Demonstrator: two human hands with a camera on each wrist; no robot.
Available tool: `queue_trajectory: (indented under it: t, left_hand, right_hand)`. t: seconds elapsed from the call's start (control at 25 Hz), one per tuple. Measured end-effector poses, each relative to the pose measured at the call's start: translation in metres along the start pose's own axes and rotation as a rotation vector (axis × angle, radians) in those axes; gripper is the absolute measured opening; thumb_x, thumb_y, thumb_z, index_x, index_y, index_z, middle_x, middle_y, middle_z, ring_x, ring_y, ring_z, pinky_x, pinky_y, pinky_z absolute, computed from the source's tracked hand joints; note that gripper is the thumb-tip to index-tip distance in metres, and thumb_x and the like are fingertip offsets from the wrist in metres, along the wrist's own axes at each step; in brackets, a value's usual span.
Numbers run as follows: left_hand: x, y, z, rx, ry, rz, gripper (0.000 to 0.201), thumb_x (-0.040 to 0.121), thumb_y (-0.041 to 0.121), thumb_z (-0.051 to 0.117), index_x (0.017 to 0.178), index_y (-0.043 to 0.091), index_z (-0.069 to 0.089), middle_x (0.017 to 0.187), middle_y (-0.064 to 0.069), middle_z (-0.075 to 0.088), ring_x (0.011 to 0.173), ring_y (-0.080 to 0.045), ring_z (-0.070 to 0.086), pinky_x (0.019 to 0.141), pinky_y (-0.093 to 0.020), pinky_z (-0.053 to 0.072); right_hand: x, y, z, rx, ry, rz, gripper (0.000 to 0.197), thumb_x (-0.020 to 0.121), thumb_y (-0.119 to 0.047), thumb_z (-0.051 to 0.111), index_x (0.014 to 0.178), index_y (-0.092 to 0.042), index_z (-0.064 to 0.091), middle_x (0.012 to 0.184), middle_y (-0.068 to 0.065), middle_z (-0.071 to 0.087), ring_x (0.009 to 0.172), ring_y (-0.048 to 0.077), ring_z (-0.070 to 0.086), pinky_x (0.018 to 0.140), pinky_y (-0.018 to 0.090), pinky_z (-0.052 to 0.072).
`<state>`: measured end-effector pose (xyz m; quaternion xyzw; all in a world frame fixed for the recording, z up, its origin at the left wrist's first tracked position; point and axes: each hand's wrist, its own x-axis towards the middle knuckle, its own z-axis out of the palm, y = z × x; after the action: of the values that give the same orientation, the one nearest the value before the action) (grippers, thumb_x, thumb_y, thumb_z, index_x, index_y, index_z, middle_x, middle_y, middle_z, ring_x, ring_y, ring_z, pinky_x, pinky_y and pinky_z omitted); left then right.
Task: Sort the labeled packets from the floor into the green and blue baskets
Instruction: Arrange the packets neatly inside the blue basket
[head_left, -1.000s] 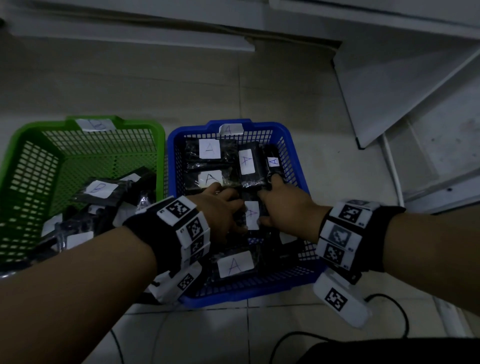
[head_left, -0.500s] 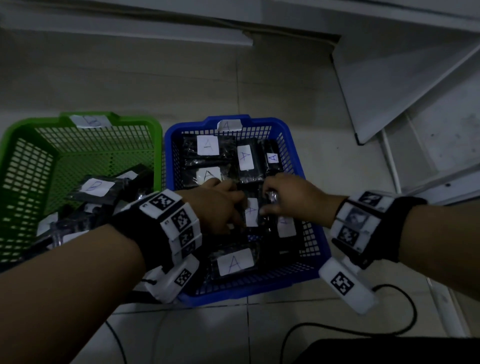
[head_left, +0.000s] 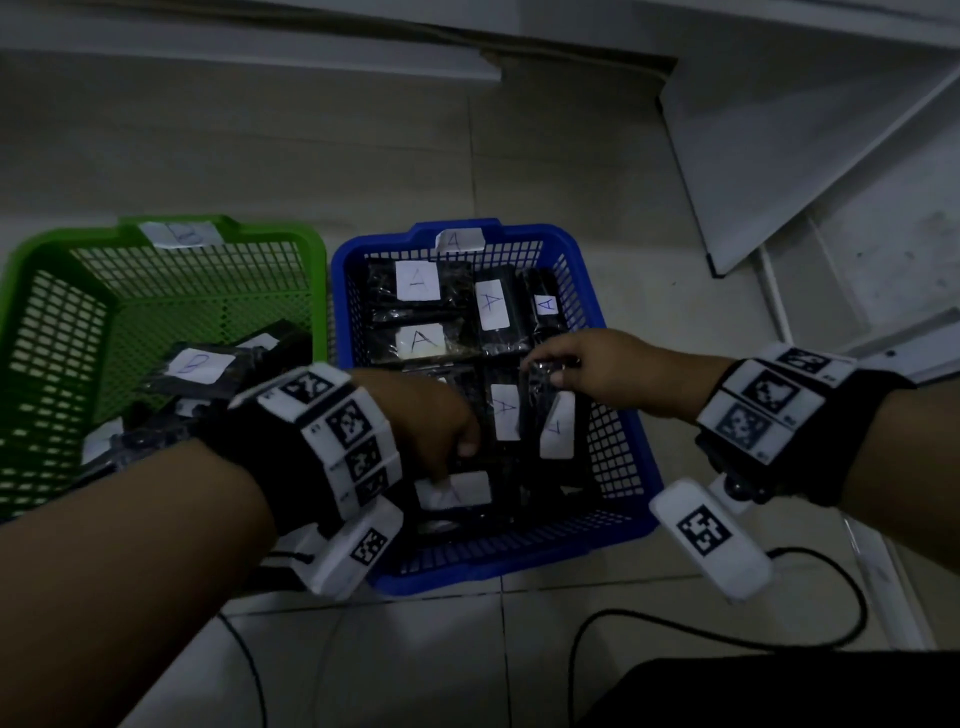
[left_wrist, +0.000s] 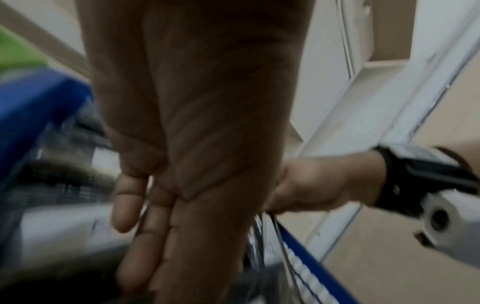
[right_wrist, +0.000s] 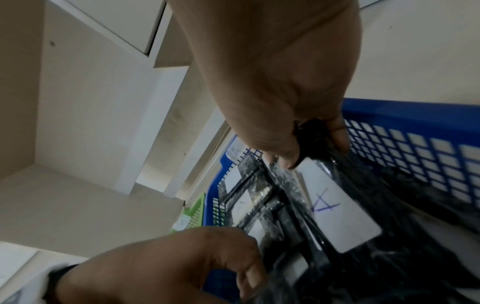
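The blue basket (head_left: 519, 567) marked A holds several black packets with white A labels. My right hand (head_left: 587, 364) pinches the top edge of one A packet (head_left: 557, 427) and holds it on end near the basket's right wall; in the right wrist view the thumb and fingers (right_wrist: 288, 156) grip that packet (right_wrist: 337, 207). My left hand (head_left: 441, 441) reaches down into the basket's near half, its fingers resting on an A packet (head_left: 467, 491). In the left wrist view the fingers (left_wrist: 130, 216) lie fairly straight. The green basket (head_left: 31, 270) marked B holds B packets (head_left: 200, 366).
The two baskets stand side by side on a pale tiled floor. White boards (head_left: 779, 156) lean at the back right. A black cable (head_left: 831, 629) loops on the floor near the blue basket's front right corner. A dark object (head_left: 779, 691) fills the bottom right.
My right hand has raised one end of an A packet and drawn it toward the basket's right side. My left hand has shifted toward the near packet.
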<state>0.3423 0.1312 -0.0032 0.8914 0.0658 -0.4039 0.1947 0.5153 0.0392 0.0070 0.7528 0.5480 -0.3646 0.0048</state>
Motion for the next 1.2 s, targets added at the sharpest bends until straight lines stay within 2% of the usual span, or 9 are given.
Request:
queue_trajectory:
  t: [0.2, 0.36, 0.48, 0.64, 0.76, 0.88, 1.04, 1.12, 1.2]
  left_hand:
    - [-0.009, -0.015, -0.003, 0.077, -0.013, -0.087, 0.039, 0.093, 0.035, 0.053, 0.128, 0.016, 0.052, 0.130, -0.005, 0.054, 0.119, -0.023, 0.049, 0.086, -0.026, 0.037]
    - [-0.019, -0.026, -0.009, -0.050, 0.129, -0.107, 0.031, 0.093, 0.033, 0.053, 0.120, 0.019, 0.058, 0.120, -0.002, 0.061, 0.109, -0.021, 0.055, 0.093, -0.029, 0.043]
    - [-0.031, -0.039, -0.024, -0.104, 0.228, -0.145, 0.029, 0.097, 0.030, 0.046, 0.120, 0.017, 0.056, 0.119, -0.005, 0.059, 0.094, -0.014, 0.047, 0.082, -0.024, 0.036]
    - [-0.037, -0.044, -0.028, -0.111, 0.275, -0.161, 0.032, 0.099, 0.028, 0.042, 0.127, 0.016, 0.052, 0.122, -0.006, 0.058, 0.095, -0.015, 0.047, 0.079, -0.020, 0.030]
    - [-0.034, -0.043, -0.023, -0.122, 0.274, -0.143, 0.032, 0.100, 0.028, 0.040, 0.127, 0.017, 0.051, 0.125, -0.005, 0.057, 0.106, -0.019, 0.049, 0.081, -0.020, 0.031]
    - [-0.031, -0.046, -0.021, -0.123, 0.291, -0.150, 0.033, 0.100, 0.028, 0.039, 0.129, 0.017, 0.050, 0.127, -0.006, 0.056, 0.111, -0.021, 0.051, 0.085, -0.023, 0.034]
    - [-0.031, -0.051, -0.020, -0.118, 0.301, -0.162, 0.034, 0.100, 0.027, 0.040, 0.130, 0.016, 0.050, 0.127, -0.007, 0.057, 0.114, -0.023, 0.051, 0.091, -0.029, 0.038]
    - [-0.030, -0.050, -0.020, -0.137, 0.302, -0.164, 0.034, 0.099, 0.026, 0.041, 0.132, 0.017, 0.048, 0.128, -0.006, 0.056, 0.114, -0.023, 0.051, 0.088, -0.027, 0.037]
    - [-0.029, -0.048, -0.018, -0.188, 0.319, -0.157, 0.036, 0.098, 0.023, 0.044, 0.134, 0.020, 0.045, 0.125, -0.004, 0.057, 0.104, -0.021, 0.052, 0.081, -0.023, 0.034]
  right_hand:
    - [0.007, -0.010, -0.005, 0.119, 0.090, 0.023, 0.029, 0.092, -0.024, 0.057, 0.121, -0.022, 0.059, 0.109, 0.000, 0.063, 0.095, 0.012, 0.056, 0.069, 0.019, 0.041]
    - [0.005, -0.014, 0.003, 0.496, 0.086, 0.076, 0.026, 0.093, -0.009, 0.054, 0.118, -0.016, 0.057, 0.094, 0.012, 0.061, 0.085, 0.030, 0.064, 0.074, 0.045, 0.058]
    - [0.001, -0.014, 0.015, 0.673, -0.010, 0.163, 0.023, 0.090, 0.000, 0.054, 0.103, -0.019, 0.059, 0.094, 0.014, 0.058, 0.072, 0.024, 0.057, 0.057, 0.035, 0.052]
    - [-0.009, -0.018, 0.045, 0.788, -0.227, 0.229, 0.022, 0.084, 0.004, 0.060, 0.096, -0.015, 0.059, 0.095, 0.013, 0.060, 0.075, 0.020, 0.058, 0.060, 0.030, 0.050]
    - [-0.016, -0.020, 0.070, 0.427, -0.246, 0.098, 0.023, 0.079, -0.010, 0.071, 0.093, -0.021, 0.057, 0.099, 0.004, 0.061, 0.084, 0.017, 0.060, 0.074, 0.034, 0.052]
    - [-0.019, -0.022, 0.085, 0.046, -0.222, -0.012, 0.050, 0.078, -0.032, 0.073, 0.121, -0.026, 0.048, 0.117, 0.001, 0.053, 0.107, 0.018, 0.054, 0.091, 0.029, 0.048]
    - [-0.021, -0.035, 0.085, 0.101, -0.203, -0.106, 0.058, 0.082, -0.026, 0.071, 0.134, -0.027, 0.047, 0.125, 0.001, 0.045, 0.118, 0.017, 0.048, 0.096, 0.018, 0.037]
    - [-0.019, -0.040, 0.080, 0.088, -0.305, -0.154, 0.058, 0.088, -0.018, 0.064, 0.140, -0.026, 0.041, 0.133, 0.001, 0.043, 0.124, 0.016, 0.045, 0.096, 0.010, 0.030]
    - [-0.017, -0.041, 0.073, 0.070, -0.401, -0.149, 0.053, 0.092, -0.014, 0.056, 0.141, -0.026, 0.040, 0.140, 0.000, 0.041, 0.128, 0.017, 0.043, 0.101, 0.012, 0.029]
